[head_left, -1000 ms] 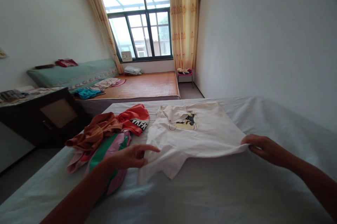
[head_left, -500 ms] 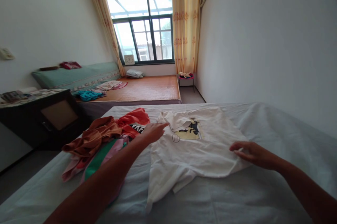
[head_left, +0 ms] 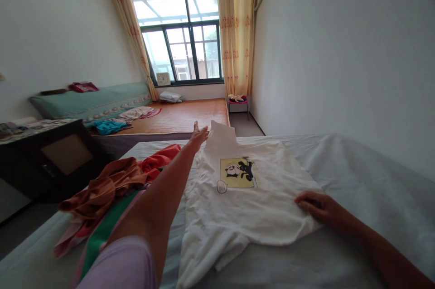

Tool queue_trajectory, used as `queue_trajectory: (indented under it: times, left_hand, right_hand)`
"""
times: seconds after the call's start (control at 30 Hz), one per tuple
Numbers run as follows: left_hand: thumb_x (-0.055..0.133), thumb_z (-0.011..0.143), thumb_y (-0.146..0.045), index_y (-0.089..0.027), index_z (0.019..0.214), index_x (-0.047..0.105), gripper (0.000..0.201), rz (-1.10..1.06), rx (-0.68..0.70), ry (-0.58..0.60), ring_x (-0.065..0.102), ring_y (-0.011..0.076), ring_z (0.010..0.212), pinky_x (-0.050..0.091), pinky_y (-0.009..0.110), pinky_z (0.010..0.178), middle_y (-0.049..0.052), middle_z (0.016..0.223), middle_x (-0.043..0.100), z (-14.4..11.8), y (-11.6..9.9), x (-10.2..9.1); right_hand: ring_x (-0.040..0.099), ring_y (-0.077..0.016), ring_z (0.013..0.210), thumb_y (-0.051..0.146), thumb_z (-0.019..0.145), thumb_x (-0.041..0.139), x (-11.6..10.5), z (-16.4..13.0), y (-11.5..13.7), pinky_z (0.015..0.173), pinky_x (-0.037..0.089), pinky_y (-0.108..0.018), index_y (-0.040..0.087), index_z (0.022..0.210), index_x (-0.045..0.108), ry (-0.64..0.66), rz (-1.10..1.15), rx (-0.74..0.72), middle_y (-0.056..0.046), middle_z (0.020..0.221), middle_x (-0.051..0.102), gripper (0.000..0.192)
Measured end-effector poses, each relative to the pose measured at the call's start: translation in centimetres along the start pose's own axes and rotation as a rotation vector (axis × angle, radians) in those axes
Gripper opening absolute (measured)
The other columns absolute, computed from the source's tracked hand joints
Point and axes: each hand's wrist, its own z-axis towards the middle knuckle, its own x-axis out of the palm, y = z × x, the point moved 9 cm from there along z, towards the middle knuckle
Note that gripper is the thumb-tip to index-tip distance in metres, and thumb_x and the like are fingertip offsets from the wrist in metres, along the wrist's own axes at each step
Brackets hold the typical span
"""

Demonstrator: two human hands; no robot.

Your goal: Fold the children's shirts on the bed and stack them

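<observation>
A white T-shirt (head_left: 258, 198) with a yellow cartoon-cat print lies spread on the white-sheeted bed (head_left: 356, 175). My left hand (head_left: 199, 135) reaches far across and holds up the shirt's far part, which stands lifted off the bed. My right hand (head_left: 317, 207) rests flat on the shirt's near right hem, fingers pressing the cloth down. The shirt's near left corner is bunched up.
A pile of clothes (head_left: 112, 185), orange, rust-brown, green and pink, lies on the bed left of the shirt. A dark cabinet (head_left: 50, 157) stands at left. Beyond are a second bed with a woven mat (head_left: 183, 114), a small stool (head_left: 238, 98) and a curtained window.
My left hand moved from the shirt's near left edge to its far part and lifted it, uncovering the cat print. My right hand shifted slightly inward on the hem.
</observation>
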Motion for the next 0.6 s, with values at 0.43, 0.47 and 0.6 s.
queue_trajectory:
  times: [0.43, 0.47, 0.6]
  left_hand:
    - [0.053, 0.079, -0.022, -0.013, 0.134, 0.046, 0.056, 0.638, 0.056, 0.16, 0.053, 0.0258, 0.112, 0.036, 0.039, 0.101, 0.014, 0.118, 0.059, -18.0, 8.3, -2.0]
    - [0.051, 0.078, -0.018, -0.013, 0.135, 0.045, 0.057, 0.629, 0.056, 0.155, 0.055, 0.0234, 0.106, 0.04, 0.036, 0.097, 0.013, 0.113, 0.061, -18.2, 7.9, -1.9]
    - [0.049, 0.07, -0.007, -0.019, 0.129, 0.053, 0.06, 0.556, 0.019, 0.167, 0.06, 0.0177, 0.091, 0.047, 0.028, 0.085, 0.006, 0.101, 0.063, -18.2, 7.2, -2.4]
  right_hand:
    - [0.059, -0.0304, 0.106, 0.048, 0.072, 0.065, -3.5, -3.4, -3.4, 0.091, 0.047, -0.037, 0.025, 0.123, 0.06, 0.096, -0.056, 0.082, -0.008, 0.112, 0.066, 0.056]
    - [0.061, -0.0293, 0.102, 0.046, 0.072, 0.064, -3.3, -3.4, -2.9, 0.088, 0.048, -0.035, 0.023, 0.115, 0.065, 0.099, -0.049, 0.076, -0.008, 0.106, 0.068, 0.049]
    - [0.064, -0.025, 0.084, 0.035, 0.072, 0.061, -3.2, -5.1, -1.4, 0.079, 0.049, -0.032, 0.021, 0.076, 0.072, 0.207, -0.09, 0.04, -0.005, 0.082, 0.07, 0.019]
